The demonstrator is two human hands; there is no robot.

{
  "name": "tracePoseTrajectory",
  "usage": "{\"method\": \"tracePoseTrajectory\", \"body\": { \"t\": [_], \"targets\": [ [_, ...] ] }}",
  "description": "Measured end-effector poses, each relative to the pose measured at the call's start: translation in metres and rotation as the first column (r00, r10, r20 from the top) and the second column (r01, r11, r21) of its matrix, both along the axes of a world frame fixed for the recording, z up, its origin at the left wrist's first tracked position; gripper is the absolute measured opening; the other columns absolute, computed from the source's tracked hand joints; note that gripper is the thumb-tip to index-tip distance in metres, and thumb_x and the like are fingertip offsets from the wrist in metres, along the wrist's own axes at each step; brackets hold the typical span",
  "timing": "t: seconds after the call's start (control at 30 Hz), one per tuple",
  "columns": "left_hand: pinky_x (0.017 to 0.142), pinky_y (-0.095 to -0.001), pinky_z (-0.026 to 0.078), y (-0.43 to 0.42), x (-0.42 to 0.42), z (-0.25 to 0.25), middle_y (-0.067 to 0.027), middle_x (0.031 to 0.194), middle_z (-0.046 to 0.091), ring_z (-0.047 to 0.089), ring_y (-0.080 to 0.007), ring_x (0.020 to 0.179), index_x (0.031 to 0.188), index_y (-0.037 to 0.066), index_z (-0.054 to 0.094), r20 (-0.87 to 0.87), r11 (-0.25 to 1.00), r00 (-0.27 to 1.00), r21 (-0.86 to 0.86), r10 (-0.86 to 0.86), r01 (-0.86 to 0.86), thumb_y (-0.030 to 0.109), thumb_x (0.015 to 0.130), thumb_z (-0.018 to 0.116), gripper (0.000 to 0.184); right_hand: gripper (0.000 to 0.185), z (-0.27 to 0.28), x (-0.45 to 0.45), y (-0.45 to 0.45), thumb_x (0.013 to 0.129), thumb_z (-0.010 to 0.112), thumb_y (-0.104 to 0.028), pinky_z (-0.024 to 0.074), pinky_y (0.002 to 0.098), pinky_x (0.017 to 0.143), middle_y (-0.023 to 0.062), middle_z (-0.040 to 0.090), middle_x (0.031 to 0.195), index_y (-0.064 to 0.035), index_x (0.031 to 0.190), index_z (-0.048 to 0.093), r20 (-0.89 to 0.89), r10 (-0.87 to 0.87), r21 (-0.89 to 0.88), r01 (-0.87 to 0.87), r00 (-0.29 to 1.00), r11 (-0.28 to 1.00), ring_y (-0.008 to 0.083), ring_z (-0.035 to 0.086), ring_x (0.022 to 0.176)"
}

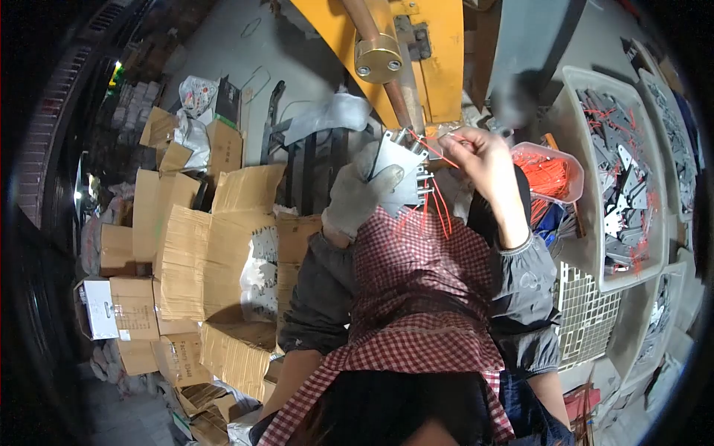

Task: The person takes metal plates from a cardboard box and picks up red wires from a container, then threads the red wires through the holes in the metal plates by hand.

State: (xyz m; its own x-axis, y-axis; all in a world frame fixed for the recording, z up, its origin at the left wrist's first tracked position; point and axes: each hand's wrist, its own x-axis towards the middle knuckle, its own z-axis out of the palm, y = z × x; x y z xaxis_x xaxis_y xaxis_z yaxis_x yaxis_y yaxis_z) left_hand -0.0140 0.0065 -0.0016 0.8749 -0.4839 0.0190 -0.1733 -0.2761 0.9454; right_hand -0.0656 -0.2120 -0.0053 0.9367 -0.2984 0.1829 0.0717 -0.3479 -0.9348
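Note:
My left hand, in a grey work glove, is closed around several flat grey metal plates, with the thumb lying across the front face. Short metal pins show along the plates' right edge, and thin red strands hang down from there. My right hand is bare and raised just right of the plates. Its thumb and forefinger pinch a red strand that runs toward the top right corner of the plates. The fingertips partly hide the strand's end.
A yellow machine with a copper-coloured rod stands directly ahead. At right are a clear tub of red strands and a large bin of grey plates. Open cardboard boxes crowd the left side. A white plastic grate is lower right.

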Motion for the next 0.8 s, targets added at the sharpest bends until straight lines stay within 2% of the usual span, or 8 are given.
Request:
{"method": "tracePoseTrajectory", "body": {
  "t": [0.2,0.27,0.33,0.47,0.57,0.67,0.73,0.8],
  "targets": [
    [0.079,-0.0282,0.048,-0.005,-0.016,0.008,-0.0044,0.101,0.062,0.058,-0.0125,0.087,0.119,0.003,0.055,-0.280,0.991,0.960,-0.122,0.019,-0.055,0.015,0.085,0.060,0.036,0.020,0.024,-0.046,0.003,0.082,0.068,-0.016,0.0482,0.0293,0.059,0.0119,0.066,0.079,-0.0030,0.098,0.066,0.056,-0.308,-0.174,0.313,0.950,0.934,0.0180,0.059,0.060],
    [0.078,-0.0290,0.048,-0.027,-0.039,0.011,-0.0039,0.102,0.060,0.057,-0.0130,0.085,0.122,0.005,0.051,-0.250,0.968,0.965,-0.210,0.084,-0.139,0.015,0.086,0.059,0.038,0.022,0.004,-0.102,0.034,0.079,0.072,-0.014,0.0430,0.0225,0.059,0.0017,0.064,0.079,-0.0061,0.100,0.067,0.172,0.005,0.060,-0.016,0.985,0.998,0.0058,0.053,0.064],
    [0.076,-0.0323,0.050,-0.058,-0.067,-0.011,-0.0040,0.104,0.057,0.056,-0.0144,0.084,0.130,0.008,0.041,-0.342,0.858,0.932,-0.435,0.124,-0.274,0.016,0.092,0.054,0.041,0.035,-0.001,-0.160,0.058,0.074,0.081,-0.015,0.0389,0.0190,0.061,-0.0054,0.058,0.075,-0.0083,0.105,0.067,-0.285,0.364,0.477,-0.199,0.887,0.856,0.0022,0.047,0.066],
    [0.084,-0.0342,0.049,-0.130,-0.116,-0.026,-0.0081,0.117,0.056,0.057,-0.0189,0.098,0.139,0.005,0.033,-0.616,0.722,0.776,-0.475,0.135,-0.503,0.025,0.098,0.048,0.048,0.037,-0.040,-0.152,0.017,0.078,0.072,-0.007,0.0438,0.0226,0.072,-0.0023,0.061,0.083,-0.0011,0.112,0.058,-0.348,-0.170,0.472,0.329,0.922,0.818,0.0069,0.055,0.077],
    [0.093,-0.0365,0.045,-0.166,-0.114,-0.009,-0.0177,0.130,0.049,0.053,-0.0276,0.112,0.145,0.002,0.025,-0.223,0.906,0.908,-0.320,-0.356,0.276,0.035,0.100,0.040,0.058,0.019,-0.048,-0.125,-0.029,0.086,0.066,-0.015,0.0425,0.0205,0.059,-0.0035,0.060,0.077,-0.0045,0.101,0.060,-0.202,-0.523,0.832,0.427,0.828,0.356,0.0039,0.054,0.066],
    [0.110,-0.0442,0.025,-0.197,-0.108,-0.007,-0.0322,0.146,0.024,0.026,-0.0423,0.136,0.146,-0.002,0.018,0.296,0.934,0.888,0.178,-0.352,0.311,0.043,0.094,0.049,0.076,0.017,-0.065,-0.126,-0.117,0.091,0.062,-0.029,0.0306,0.0202,0.039,-0.0053,0.056,0.068,-0.0118,0.094,0.061,-0.334,-0.550,0.896,0.439,0.765,0.067,0.0056,0.043,0.046],
    [0.109,-0.0409,0.028,-0.194,-0.101,0.019,-0.0313,0.144,0.028,0.031,-0.0413,0.134,0.145,-0.003,0.019,0.138,0.889,0.878,0.061,-0.458,0.454,0.040,0.092,0.053,0.076,0.027,-0.127,-0.134,-0.223,0.093,0.058,-0.033,0.0530,0.0293,0.069,0.0011,0.056,0.064,-0.0073,0.101,0.061,-0.182,-0.417,0.905,0.318,0.891,0.284,0.0120,0.053,0.055],
    [0.108,-0.0405,0.031,-0.184,-0.099,-0.005,-0.0292,0.142,0.035,0.037,-0.0397,0.131,0.143,-0.004,0.024,0.162,0.885,0.871,0.070,-0.465,0.460,0.040,0.091,0.055,0.075,0.028,-0.112,-0.103,-0.297,0.090,0.063,-0.040,0.0269,0.0262,0.037,-0.0049,0.044,0.053,-0.0166,0.075,0.057,-0.372,-0.477,0.865,0.112,0.796,-0.489,0.0080,0.037,0.042]
  ]
}}
